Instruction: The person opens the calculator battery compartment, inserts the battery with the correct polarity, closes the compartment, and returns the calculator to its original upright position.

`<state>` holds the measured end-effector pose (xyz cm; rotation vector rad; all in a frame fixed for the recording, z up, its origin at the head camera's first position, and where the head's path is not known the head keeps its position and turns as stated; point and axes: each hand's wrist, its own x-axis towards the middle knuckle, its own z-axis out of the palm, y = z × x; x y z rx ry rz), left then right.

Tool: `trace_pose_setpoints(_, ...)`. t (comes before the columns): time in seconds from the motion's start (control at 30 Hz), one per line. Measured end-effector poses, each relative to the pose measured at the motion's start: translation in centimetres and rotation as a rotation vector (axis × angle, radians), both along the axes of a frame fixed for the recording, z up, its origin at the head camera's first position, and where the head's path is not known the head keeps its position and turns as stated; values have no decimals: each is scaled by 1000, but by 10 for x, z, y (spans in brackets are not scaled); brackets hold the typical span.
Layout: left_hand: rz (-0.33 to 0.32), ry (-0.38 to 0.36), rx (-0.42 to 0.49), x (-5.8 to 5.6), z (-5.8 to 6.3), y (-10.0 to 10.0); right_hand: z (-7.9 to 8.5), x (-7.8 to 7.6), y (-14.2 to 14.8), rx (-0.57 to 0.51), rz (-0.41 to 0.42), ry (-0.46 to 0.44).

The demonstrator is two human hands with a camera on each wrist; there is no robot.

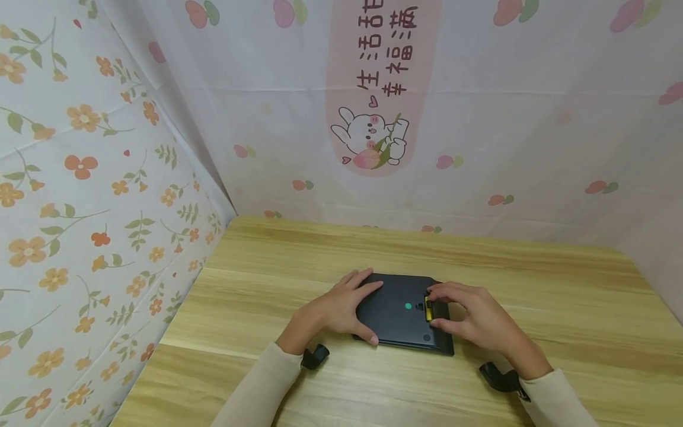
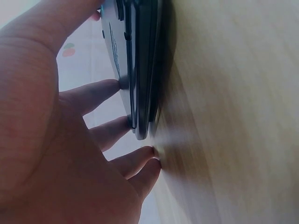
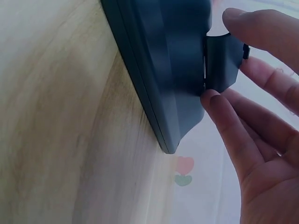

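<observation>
A dark, flat calculator (image 1: 392, 308) lies back side up on the wooden table. On its back are a small green dot (image 1: 408, 306) and, toward the right end, a battery slot with a yellow battery (image 1: 429, 309) showing. My left hand (image 1: 342, 305) rests spread over the calculator's left end, thumb at the near edge, some fingertips on the back. My right hand (image 1: 480, 314) pinches the small dark battery cover (image 3: 223, 63) between thumb and fingers. The right wrist view has this cover standing up from the calculator's back, its lower edge right at the slot.
The wooden table (image 1: 256, 255) ends at a white patterned cloth (image 1: 480, 118) behind and a flowered cloth (image 1: 107, 207) on the left. Black bands (image 1: 316, 357) sit at the wrists, by the beige sleeves (image 1: 261, 385).
</observation>
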<state>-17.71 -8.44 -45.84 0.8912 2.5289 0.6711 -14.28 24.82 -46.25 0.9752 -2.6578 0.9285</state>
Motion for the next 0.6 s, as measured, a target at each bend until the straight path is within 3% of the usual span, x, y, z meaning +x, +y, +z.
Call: trace_pose_setpoints(0.6, 13, -11, -5, 0, -1, 0, -1, -1, 2, -34, 12, 30)
